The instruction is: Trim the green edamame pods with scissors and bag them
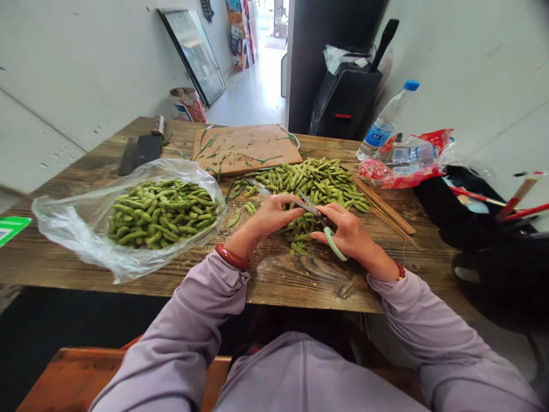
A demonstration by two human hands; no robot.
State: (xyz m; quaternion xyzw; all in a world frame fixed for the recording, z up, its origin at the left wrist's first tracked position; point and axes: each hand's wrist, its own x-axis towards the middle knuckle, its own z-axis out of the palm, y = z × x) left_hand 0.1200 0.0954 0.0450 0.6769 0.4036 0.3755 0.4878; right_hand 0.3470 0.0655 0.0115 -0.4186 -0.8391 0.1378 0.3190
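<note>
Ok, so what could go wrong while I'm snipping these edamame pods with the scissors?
The left hand has its fingertips right against the scissors held by the right hand, so a snip could nick a finger. The plastic bag of edamame pods reaches the front edge of the table and might slide off.

Single head view: faces forward, tilted down, close above left hand (268, 220), right hand (351, 234), near table (278, 277) edge.

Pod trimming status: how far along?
Looks done: pods filling the plastic bag on the left. In hand: right hand works scissors against the left hand; what it pinches is hidden. Left: loose pile on the table, roughly as big as the bagged lot.
</note>
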